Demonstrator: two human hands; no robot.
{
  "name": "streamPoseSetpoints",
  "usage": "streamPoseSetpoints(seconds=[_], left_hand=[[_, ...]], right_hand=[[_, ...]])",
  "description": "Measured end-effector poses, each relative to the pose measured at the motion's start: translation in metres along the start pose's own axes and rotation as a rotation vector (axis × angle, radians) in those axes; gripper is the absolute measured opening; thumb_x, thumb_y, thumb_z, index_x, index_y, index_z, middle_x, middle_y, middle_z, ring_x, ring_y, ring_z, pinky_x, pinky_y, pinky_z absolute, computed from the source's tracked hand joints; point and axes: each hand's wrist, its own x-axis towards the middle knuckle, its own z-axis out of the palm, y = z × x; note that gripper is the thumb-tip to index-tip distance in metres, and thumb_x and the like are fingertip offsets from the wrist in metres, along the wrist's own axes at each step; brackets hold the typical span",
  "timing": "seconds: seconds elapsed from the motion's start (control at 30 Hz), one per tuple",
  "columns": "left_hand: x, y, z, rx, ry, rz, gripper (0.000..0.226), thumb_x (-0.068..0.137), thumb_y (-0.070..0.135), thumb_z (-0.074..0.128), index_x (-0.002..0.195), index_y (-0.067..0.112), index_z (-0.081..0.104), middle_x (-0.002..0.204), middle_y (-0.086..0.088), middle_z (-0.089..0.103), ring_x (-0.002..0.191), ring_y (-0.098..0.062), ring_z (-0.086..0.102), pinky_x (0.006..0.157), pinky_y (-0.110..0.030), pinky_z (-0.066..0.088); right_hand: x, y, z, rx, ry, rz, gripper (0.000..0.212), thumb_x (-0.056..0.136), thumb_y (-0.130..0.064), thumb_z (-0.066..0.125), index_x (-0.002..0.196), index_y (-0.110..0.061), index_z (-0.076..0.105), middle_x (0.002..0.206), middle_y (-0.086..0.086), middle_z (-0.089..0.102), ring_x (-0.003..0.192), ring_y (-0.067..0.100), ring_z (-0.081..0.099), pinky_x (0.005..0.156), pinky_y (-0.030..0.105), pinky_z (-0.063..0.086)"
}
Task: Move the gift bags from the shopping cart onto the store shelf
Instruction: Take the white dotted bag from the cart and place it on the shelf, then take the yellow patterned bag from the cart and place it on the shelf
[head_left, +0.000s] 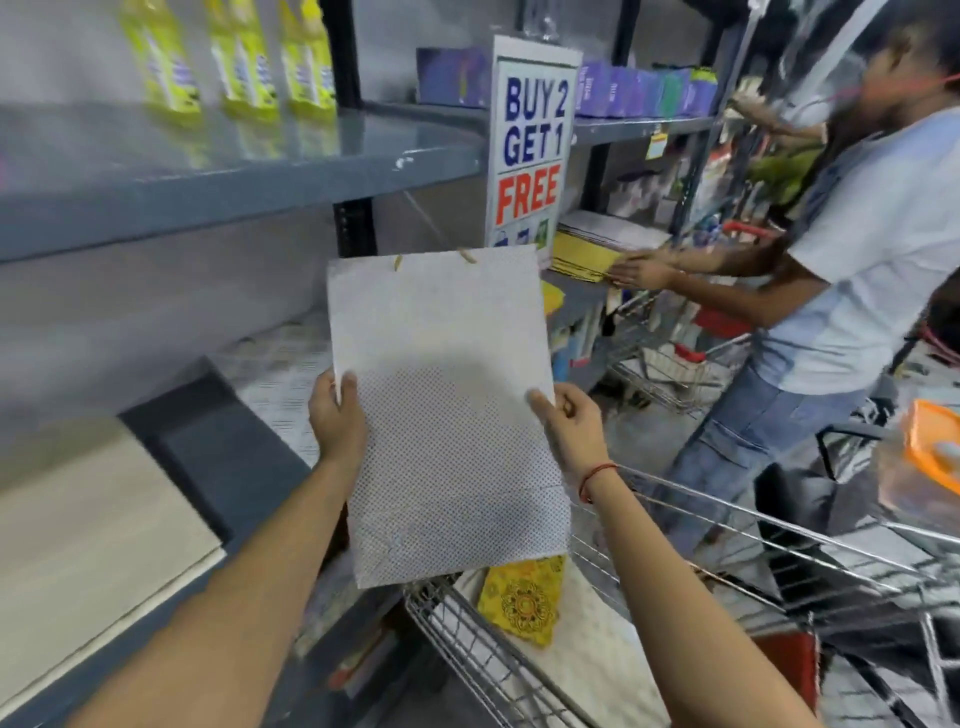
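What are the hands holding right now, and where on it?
A flat white dotted gift bag. The left hand pinches its left edge, the right hand its right edge, about mid-height.

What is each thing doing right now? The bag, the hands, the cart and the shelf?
White dotted gift bag: flat, held up in the air.
Left hand: gripping the bag's left edge.
Right hand: gripping its right edge.
Shopping cart: holds a yellow patterned bag.
Store shelf: dotted bags already lying on it.
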Motion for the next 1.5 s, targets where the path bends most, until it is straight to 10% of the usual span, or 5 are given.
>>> streamPoseSetpoints(seconds=[0.17,0.77,0.93,1.33,1.5], left_hand=[[0.031,-0.007,-0.047,-0.013,0.178,-0.08,0.035,0.1,0.021,0.042,0.118,-0.006,0.055,0.123,-0.025,0.061,0.103,-0.031,0.059,0.079,-0.022,0.045],[0.063,-0.051,-0.049,0.548,-0.013,-0.364,0.05,0.082,0.034,0.07,0.053,0.018,0.032,0.056,-0.001,0.048,0.069,-0.022,0.058,0.054,-0.026,0.045],[0.05,-0.059,-0.043,0.86,-0.152,-0.289,0.086,0.055,0.07,0.073,0.11,0.005,0.059,0.124,-0.016,0.056,0.122,-0.03,0.047,0.097,-0.04,0.048],[0.05,-0.063,-0.047,1.061,-0.249,-0.35,0.126,0.052,0.068,0.077,0.147,0.002,0.026,0.153,-0.02,0.027,0.14,-0.034,0.031,0.11,-0.044,0.037],[0.002,-0.071,0.015,1.009,-0.206,0.312,0.083,0.078,0.048,0.068,0.145,0.011,0.037,0.154,-0.012,0.033,0.143,-0.029,0.029,0.113,-0.044,0.029]], right_hand=[[-0.005,0.038,0.032,-0.058,-0.375,0.19,0.057,0.083,-0.015,0.069,0.134,-0.008,0.044,0.122,0.009,0.061,0.105,0.018,0.062,0.082,0.031,0.052],[0.134,0.034,0.155,-0.443,-0.241,0.233,0.044,0.091,-0.023,0.059,0.124,0.005,0.051,0.127,0.025,0.057,0.118,0.037,0.053,0.095,0.04,0.044],[0.149,0.055,0.163,-0.665,-0.325,0.147,0.031,0.089,-0.032,0.06,0.07,-0.007,0.057,0.085,0.017,0.055,0.088,0.032,0.055,0.073,0.038,0.043],[0.147,0.069,0.167,-0.772,-0.498,-0.021,0.058,0.095,-0.04,0.046,0.132,0.004,0.042,0.139,0.026,0.042,0.13,0.039,0.036,0.108,0.043,0.031],[0.117,0.087,0.116,-0.353,-0.139,-0.064,0.041,0.093,-0.026,0.054,0.125,0.0,0.049,0.118,0.023,0.054,0.11,0.031,0.053,0.096,0.04,0.042]])
